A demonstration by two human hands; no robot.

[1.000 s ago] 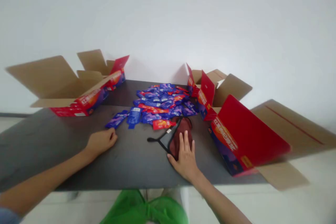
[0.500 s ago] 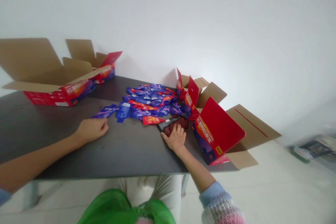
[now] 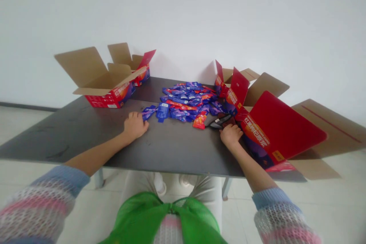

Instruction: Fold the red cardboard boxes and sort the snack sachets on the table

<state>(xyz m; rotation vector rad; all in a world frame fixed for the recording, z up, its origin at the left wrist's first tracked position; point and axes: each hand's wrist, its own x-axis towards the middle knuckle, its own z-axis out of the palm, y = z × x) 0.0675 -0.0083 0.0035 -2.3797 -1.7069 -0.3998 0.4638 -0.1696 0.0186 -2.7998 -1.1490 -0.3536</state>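
Note:
A heap of blue and red sachets (image 3: 185, 101) lies in the middle of a dark table (image 3: 85, 129). My left hand (image 3: 135, 125) rests on the table with its fingers curled, touching a blue sachet (image 3: 148, 113) at the heap's near left edge. My right hand (image 3: 231, 135) lies on a dark red pouch with a black strap (image 3: 219, 122), fingers bent over it. A single red sachet (image 3: 199, 121) sits between my hands.
An open red cardboard box (image 3: 108, 84) stands at the back left, a smaller one (image 3: 140, 66) behind it. More open red boxes (image 3: 271, 126) crowd the right side, one hanging over the table's edge. A white wall is behind.
The view has swung back to the left and pulled away. My right hand has curled tighter over the dark red pouch. My left hand now touches the blue sachet.

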